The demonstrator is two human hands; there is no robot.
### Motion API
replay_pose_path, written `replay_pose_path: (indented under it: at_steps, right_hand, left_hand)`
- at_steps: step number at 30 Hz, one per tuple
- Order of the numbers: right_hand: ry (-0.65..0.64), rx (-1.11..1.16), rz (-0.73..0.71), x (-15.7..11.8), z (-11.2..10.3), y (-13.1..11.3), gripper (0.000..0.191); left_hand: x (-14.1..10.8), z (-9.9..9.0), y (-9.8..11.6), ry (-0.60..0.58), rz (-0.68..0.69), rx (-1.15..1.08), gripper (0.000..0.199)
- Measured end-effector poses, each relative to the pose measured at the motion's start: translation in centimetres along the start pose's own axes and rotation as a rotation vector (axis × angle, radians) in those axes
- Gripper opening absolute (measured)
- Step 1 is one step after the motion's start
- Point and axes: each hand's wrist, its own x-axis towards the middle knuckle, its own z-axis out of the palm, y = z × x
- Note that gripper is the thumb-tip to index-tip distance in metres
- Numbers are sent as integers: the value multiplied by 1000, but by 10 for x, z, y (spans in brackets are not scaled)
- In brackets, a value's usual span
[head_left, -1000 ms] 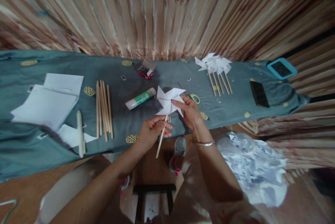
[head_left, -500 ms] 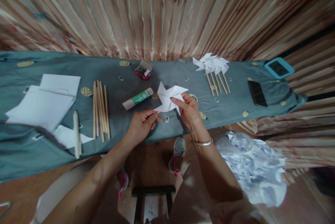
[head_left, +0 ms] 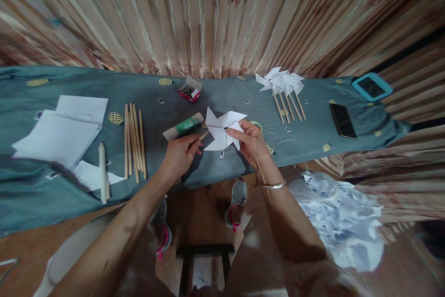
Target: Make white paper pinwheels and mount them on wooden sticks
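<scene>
A white paper pinwheel [head_left: 221, 138] is held up over the near part of the table. My right hand [head_left: 253, 143] is closed on its right side, the thumb beside a dark pin [head_left: 225, 129] at the centre. From behind the blades a wooden stick [head_left: 204, 135] comes out to the left, and my left hand [head_left: 181, 155] pinches its end. Most of the stick is hidden by the fingers and the paper. Just beyond my left hand lies a glue stick [head_left: 186, 124] with a green label. Further back stands an open red box [head_left: 189, 94] of small dark pins.
Several finished pinwheels [head_left: 285, 83] lie at the back right, near a black phone [head_left: 343, 121] and a blue-framed device [head_left: 371, 87]. Left are several wooden sticks [head_left: 134, 142], paper sheets [head_left: 62, 135] and a white rod-like tool [head_left: 103, 172]. A bag of paper pieces [head_left: 342, 216] sits on the floor.
My left hand has moved left and slightly up, and more of the stick shows. The pinwheel has turned a little and shifted slightly left in my right hand.
</scene>
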Motion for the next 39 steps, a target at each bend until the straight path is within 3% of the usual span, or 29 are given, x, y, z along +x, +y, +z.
replay_pose_path:
  at_steps: [4, 6, 10, 14, 17, 30, 35, 39]
  right_hand:
    - [-41, -18, 14, 0, 1, 1, 34]
    - [-60, -32, 20, -1, 3, 2, 34]
    - [-92, -45, 36, -2, 6, 3, 35]
    - [-115, -44, 37, -5, 11, 5, 35]
    - [-124, -42, 45, -6, 14, 6, 34]
    - [-70, -85, 13, -3, 24, 8, 36]
    - [12, -132, -79, 0, 26, 16, 42]
    - [116, -277, -241, 2, 27, 22, 39]
  left_hand:
    - [4, -4, 6, 82, 130, 25, 33]
    - [5, -4, 9, 143, 123, -43, 33]
    - [5, 4, 15, 236, -67, -429, 34]
    - [4, 13, 24, 98, -265, -749, 37]
    - [4, 16, 31, 63, -371, -874, 37]
    - [9, 18, 26, 158, -445, -943, 29]
    - [13, 20, 24, 230, -450, -953, 30]
    - [16, 22, 24, 276, -443, -985, 30]
